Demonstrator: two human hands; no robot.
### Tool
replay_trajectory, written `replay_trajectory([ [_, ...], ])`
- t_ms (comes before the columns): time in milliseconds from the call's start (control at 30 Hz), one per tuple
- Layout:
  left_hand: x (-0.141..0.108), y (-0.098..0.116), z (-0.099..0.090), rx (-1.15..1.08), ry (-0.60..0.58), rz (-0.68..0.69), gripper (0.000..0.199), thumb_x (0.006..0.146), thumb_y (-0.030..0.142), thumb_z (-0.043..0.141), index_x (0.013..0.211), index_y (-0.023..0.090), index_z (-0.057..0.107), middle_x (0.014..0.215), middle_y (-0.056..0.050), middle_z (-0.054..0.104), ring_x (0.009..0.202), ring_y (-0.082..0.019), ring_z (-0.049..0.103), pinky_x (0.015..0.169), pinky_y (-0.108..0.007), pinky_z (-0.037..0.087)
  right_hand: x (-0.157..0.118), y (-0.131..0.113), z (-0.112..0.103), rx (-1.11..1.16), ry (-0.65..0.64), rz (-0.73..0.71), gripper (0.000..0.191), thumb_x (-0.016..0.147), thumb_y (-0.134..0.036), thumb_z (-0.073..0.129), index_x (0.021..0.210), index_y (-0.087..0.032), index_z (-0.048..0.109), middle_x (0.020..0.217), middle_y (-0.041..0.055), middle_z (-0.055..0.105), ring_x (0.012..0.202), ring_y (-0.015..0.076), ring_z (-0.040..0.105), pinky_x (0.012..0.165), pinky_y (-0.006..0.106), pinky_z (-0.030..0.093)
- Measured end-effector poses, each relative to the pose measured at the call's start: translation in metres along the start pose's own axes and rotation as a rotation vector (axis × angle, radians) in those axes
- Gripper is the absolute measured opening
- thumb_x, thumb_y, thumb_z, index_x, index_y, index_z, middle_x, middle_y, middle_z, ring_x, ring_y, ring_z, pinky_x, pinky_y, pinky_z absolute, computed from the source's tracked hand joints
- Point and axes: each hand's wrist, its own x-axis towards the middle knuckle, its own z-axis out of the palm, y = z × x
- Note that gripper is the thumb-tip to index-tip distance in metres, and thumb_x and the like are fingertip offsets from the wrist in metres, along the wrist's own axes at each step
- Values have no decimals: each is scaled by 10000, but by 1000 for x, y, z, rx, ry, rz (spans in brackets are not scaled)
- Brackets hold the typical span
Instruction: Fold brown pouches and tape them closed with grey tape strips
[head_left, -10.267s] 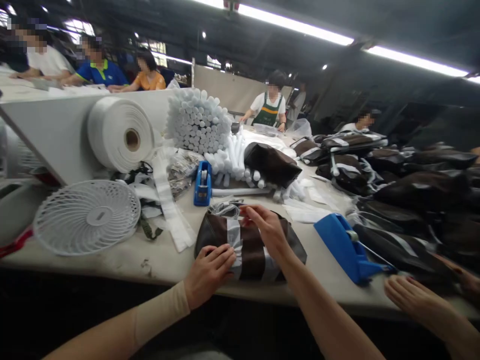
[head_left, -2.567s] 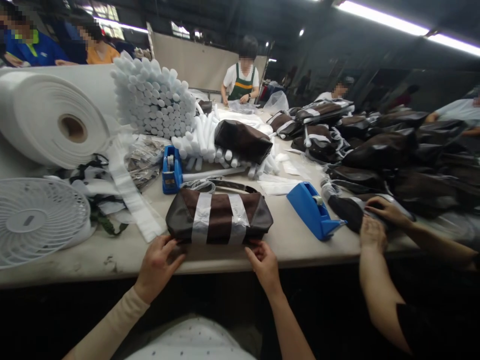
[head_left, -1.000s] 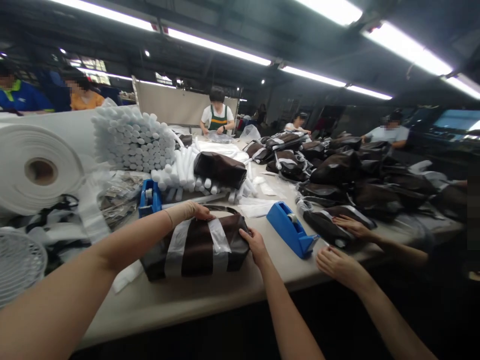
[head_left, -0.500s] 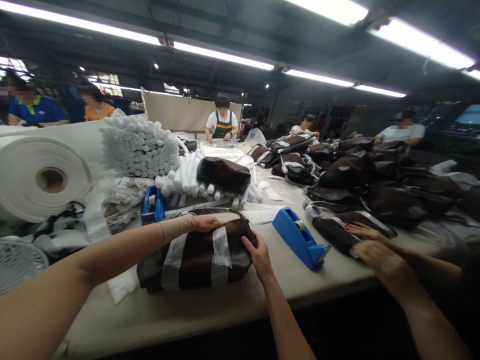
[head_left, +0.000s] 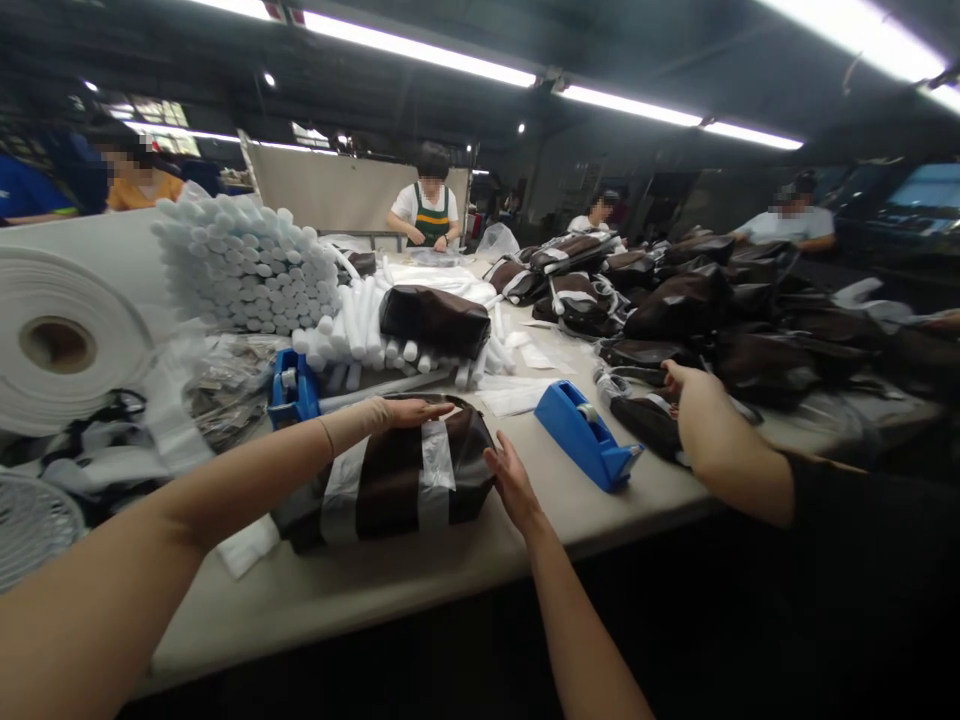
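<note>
A dark brown bag (head_left: 390, 495) with two whitish wrapped bands across it lies on the table in front of me. My left hand (head_left: 416, 412), with a beige sleeve at the wrist, rests flat along the bag's top edge, fingers stretched out. At the bag's right end is my right hand (head_left: 514, 480), its fingers extended and apart, near or touching the side. To the right of it stands a blue tape dispenser (head_left: 581, 435). A second blue dispenser (head_left: 294, 390) sits behind my left forearm.
Behind the bag are stacked white foam rods (head_left: 255, 270) with another brown bag (head_left: 435, 320) on top. A large white roll (head_left: 120, 340) stands left. Brown bags (head_left: 675, 305) pile up at right, where a co-worker's hand (head_left: 675, 385) reaches in. Another person (head_left: 427, 210) works opposite.
My right hand's fingers have straightened and loosened from the bag's end. My left hand lies flatter on top. The co-worker's arm at right has moved farther forward over the bags. The view has shifted slightly.
</note>
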Motion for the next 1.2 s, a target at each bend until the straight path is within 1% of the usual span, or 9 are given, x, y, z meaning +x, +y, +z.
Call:
replay_trajectory([
  [100, -15, 0, -4, 59, -63, -29, 539, 909, 603, 439, 974, 138, 703, 944, -85, 713, 935, -258, 648, 901, -352, 462, -33, 9, -8, -275, 92, -142, 1055, 605, -559, 806, 1460, -158, 337, 1454, 185, 431, 1357, 315, 411, 1085, 459, 394],
  [233, -59, 22, 6, 261, 203, 50, 560, 914, 556, 452, 1221, 110, 591, 1220, -166, 612, 1177, -321, 535, 1046, -420, 366, -81, 21, -8, -520, 260, -383, 478, 734, -472, 742, 1078, -170, 604, 1043, 107, 631, 962, 249, 612, 885, 412, 502],
  [300, -91, 37, 21, 430, 313, 199, 583, 912, 554, 463, 1274, 106, 549, 1277, -183, 572, 1224, -328, 500, 1073, -455, 351, -96, 26, 0, -575, 176, -421, 265, 802, -419, 691, 922, -192, 625, 876, 58, 625, 795, 203, 594, 774, 363, 510],
  [400, -134, 47, 54, 618, 243, 307, 722, 836, 561, 570, 1359, 73, 472, 1408, -232, 473, 1337, -381, 394, 1101, -501, 327, -103, 29, 16, -588, 54, -397, 209, 810, -364, 690, 927, -199, 636, 854, 45, 631, 762, 190, 588, 746, 341, 511],
  [500, -156, 41, 83, 745, 202, 242, 822, 804, 405, 608, 1455, 1, 310, 1536, -283, 265, 1439, -408, 220, 1149, -518, 254, -96, 26, 26, -564, 206, -458, 173, 820, -282, 647, 959, -183, 612, 890, 66, 629, 802, 205, 608, 762, 361, 532],
  [600, -159, 28, 98, 820, 209, 250, 760, 836, 279, 539, 1476, -18, 256, 1555, -283, 205, 1462, -391, 152, 1168, -517, 227, -88, 19, 20, -684, 384, -707, 366, 830, -201, 591, 1190, -152, 546, 1193, 156, 589, 1137, 288, 563, 969, 480, 478],
  [700, -157, 20, 104, 874, 236, 302, 662, 881, 252, 478, 1461, -14, 303, 1545, -272, 248, 1462, -381, 149, 1173, -531, 228, -81, 16, 5, -943, 115, -912, 551, 865, -138, 537, 1402, -154, 420, 1434, 141, 473, 1382, 287, 372, 1132, 517, 335],
  [833, -158, 19, 108, 920, 261, 370, 580, 883, 141, 423, 1434, -29, 354, 1523, -271, 302, 1462, -367, 152, 1186, -534, 218, -75, 23, -14, -1123, -159, -954, 506, 922, -177, 521, 1421, -151, 439, 1451, 109, 484, 1385, 268, 384, 1116, 482, 380],
  [1200, -145, 42, 112, 1018, 363, 457, 540, 916, 76, 361, 1452, 17, 342, 1561, -211, 254, 1472, -345, 117, 1190, -535, 237, -49, 30, -15, -977, -138, -1106, 407, 870, -108, 545, 1274, -115, 599, 1283, 139, 613, 1217, 274, 507, 1006, 437, 517],
])
